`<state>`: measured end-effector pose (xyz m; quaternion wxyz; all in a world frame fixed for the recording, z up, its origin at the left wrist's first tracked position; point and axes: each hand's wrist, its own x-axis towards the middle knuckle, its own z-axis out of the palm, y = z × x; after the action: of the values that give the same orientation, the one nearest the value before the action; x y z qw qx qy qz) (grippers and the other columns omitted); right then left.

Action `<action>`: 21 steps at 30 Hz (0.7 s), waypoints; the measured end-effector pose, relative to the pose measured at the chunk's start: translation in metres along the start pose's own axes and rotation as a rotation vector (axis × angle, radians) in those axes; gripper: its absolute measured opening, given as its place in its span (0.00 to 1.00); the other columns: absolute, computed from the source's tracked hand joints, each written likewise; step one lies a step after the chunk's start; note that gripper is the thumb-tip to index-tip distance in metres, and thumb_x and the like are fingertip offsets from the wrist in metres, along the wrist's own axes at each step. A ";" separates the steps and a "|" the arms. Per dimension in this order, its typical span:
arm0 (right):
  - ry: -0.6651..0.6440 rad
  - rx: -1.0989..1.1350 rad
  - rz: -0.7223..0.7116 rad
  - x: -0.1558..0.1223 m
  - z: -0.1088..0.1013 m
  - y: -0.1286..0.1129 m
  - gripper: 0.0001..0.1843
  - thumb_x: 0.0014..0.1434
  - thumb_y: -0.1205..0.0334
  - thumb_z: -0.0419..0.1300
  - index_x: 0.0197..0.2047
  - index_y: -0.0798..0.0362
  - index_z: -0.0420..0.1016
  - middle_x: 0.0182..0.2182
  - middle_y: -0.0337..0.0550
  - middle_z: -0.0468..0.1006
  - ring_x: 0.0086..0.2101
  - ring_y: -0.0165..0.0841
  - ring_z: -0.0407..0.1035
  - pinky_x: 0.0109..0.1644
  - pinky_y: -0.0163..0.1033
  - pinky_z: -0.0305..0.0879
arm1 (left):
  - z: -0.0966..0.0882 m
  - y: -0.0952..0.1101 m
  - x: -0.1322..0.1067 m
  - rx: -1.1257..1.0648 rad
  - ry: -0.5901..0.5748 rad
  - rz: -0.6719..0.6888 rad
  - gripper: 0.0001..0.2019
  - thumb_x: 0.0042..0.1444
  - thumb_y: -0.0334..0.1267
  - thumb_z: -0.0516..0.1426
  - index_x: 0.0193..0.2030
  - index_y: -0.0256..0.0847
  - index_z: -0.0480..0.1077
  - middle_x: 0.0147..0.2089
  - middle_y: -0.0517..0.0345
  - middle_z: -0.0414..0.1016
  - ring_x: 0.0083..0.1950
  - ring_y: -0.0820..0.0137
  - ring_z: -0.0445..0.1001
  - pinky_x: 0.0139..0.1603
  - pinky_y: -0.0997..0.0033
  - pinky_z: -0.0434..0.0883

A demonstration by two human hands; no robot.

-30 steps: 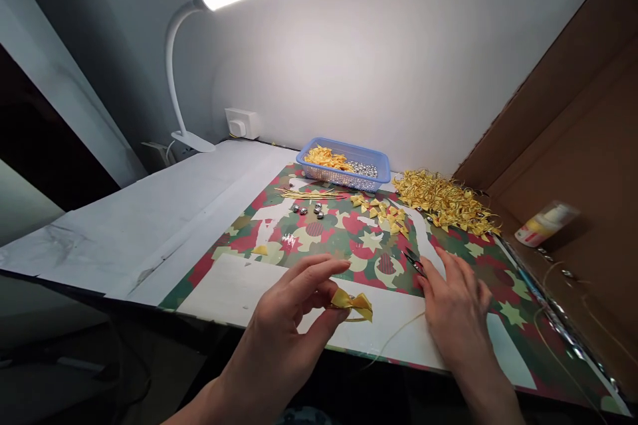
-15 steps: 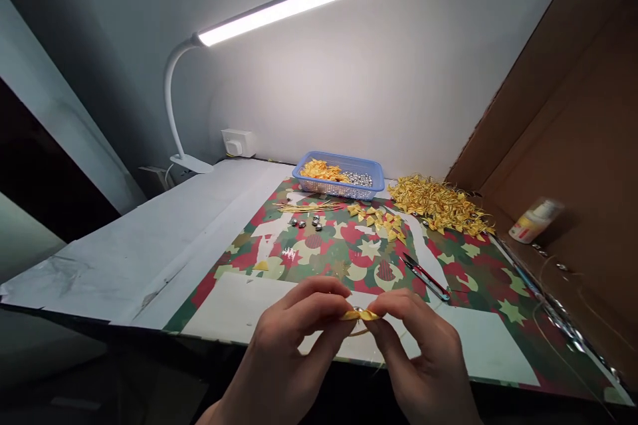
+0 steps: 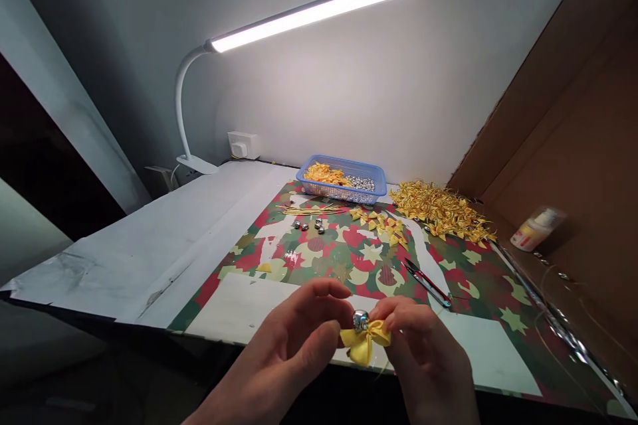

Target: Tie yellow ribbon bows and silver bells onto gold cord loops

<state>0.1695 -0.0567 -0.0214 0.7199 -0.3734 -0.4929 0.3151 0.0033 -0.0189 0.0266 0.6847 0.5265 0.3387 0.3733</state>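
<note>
A yellow ribbon bow (image 3: 367,344) with a silver jingle bell (image 3: 360,320) at its middle is held above the table's front edge. My right hand (image 3: 426,348) pinches the bow's right loop between thumb and fingers. My left hand (image 3: 299,335) is beside the bow's left side, its fingers curved and apart from the thumb. The thumb tip is close to the left loop; whether it touches cannot be made out. Beyond my hands are several loose bells (image 3: 304,226), small yellow bows (image 3: 381,226) and thin yellow cords (image 3: 309,210).
Thread snips (image 3: 428,284) with red and pale blue handles lie right of centre. A blue basket (image 3: 343,161) of yellow bows and bells stands at the back. To its right are a yellow bow pile (image 3: 438,209), a bottle (image 3: 535,229) and cardboard (image 3: 563,113). A lamp (image 3: 319,10) hangs overhead.
The bow has turned so its loops and bell now face me. My left fingers have loosened from its left side, while my right hand keeps its pinch. The view has shifted slightly.
</note>
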 end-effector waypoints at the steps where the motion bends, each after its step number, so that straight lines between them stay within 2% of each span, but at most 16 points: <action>1: -0.005 0.020 0.015 0.001 0.001 -0.001 0.04 0.65 0.63 0.64 0.37 0.44 0.77 0.35 0.38 0.78 0.36 0.32 0.74 0.39 0.34 0.72 | 0.000 0.003 0.002 -0.012 -0.018 -0.039 0.21 0.57 0.58 0.64 0.50 0.48 0.77 0.41 0.57 0.79 0.45 0.63 0.76 0.48 0.68 0.73; 3: -0.003 0.020 0.072 0.002 0.002 -0.003 0.04 0.64 0.59 0.65 0.35 0.45 0.78 0.34 0.38 0.79 0.36 0.31 0.73 0.39 0.33 0.71 | 0.002 0.006 0.006 -0.044 -0.056 -0.104 0.17 0.58 0.54 0.65 0.46 0.45 0.78 0.37 0.60 0.78 0.40 0.69 0.73 0.43 0.73 0.70; 6: 0.045 -0.007 0.264 0.003 0.003 -0.004 0.09 0.59 0.51 0.69 0.38 0.46 0.80 0.31 0.38 0.79 0.33 0.31 0.74 0.38 0.33 0.71 | 0.005 0.004 0.013 -0.139 -0.107 -0.165 0.09 0.60 0.45 0.66 0.40 0.43 0.77 0.33 0.63 0.75 0.36 0.74 0.70 0.40 0.78 0.68; 9: 0.113 0.045 0.424 0.003 0.001 -0.003 0.20 0.54 0.47 0.72 0.47 0.46 0.78 0.31 0.38 0.79 0.33 0.33 0.75 0.39 0.36 0.72 | 0.006 -0.001 0.017 -0.298 -0.121 -0.218 0.08 0.59 0.41 0.67 0.36 0.41 0.75 0.34 0.61 0.77 0.36 0.73 0.72 0.42 0.75 0.71; 11: 0.093 0.106 0.482 0.002 -0.002 -0.001 0.24 0.55 0.45 0.70 0.52 0.45 0.75 0.33 0.38 0.80 0.33 0.34 0.75 0.40 0.38 0.72 | 0.006 -0.004 0.018 -0.363 -0.104 -0.251 0.08 0.59 0.40 0.68 0.36 0.40 0.74 0.36 0.58 0.79 0.38 0.72 0.75 0.43 0.73 0.72; 15: -0.031 0.200 0.589 0.005 -0.013 0.004 0.24 0.56 0.49 0.71 0.53 0.45 0.73 0.32 0.36 0.78 0.32 0.33 0.73 0.39 0.39 0.70 | 0.008 -0.007 0.017 -0.298 -0.087 -0.193 0.08 0.59 0.39 0.68 0.36 0.40 0.74 0.35 0.59 0.80 0.38 0.71 0.76 0.44 0.74 0.72; 21: -0.061 0.315 0.561 0.023 -0.029 0.002 0.19 0.59 0.55 0.71 0.52 0.44 0.74 0.31 0.33 0.75 0.26 0.24 0.69 0.30 0.30 0.66 | 0.016 -0.007 0.018 -0.197 -0.036 -0.084 0.09 0.57 0.41 0.68 0.34 0.42 0.75 0.33 0.60 0.82 0.37 0.69 0.78 0.41 0.74 0.72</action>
<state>0.2038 -0.0431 -0.0184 0.6388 -0.3690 -0.3373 0.5848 0.0272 -0.0116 0.0223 0.7541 0.4485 0.3097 0.3665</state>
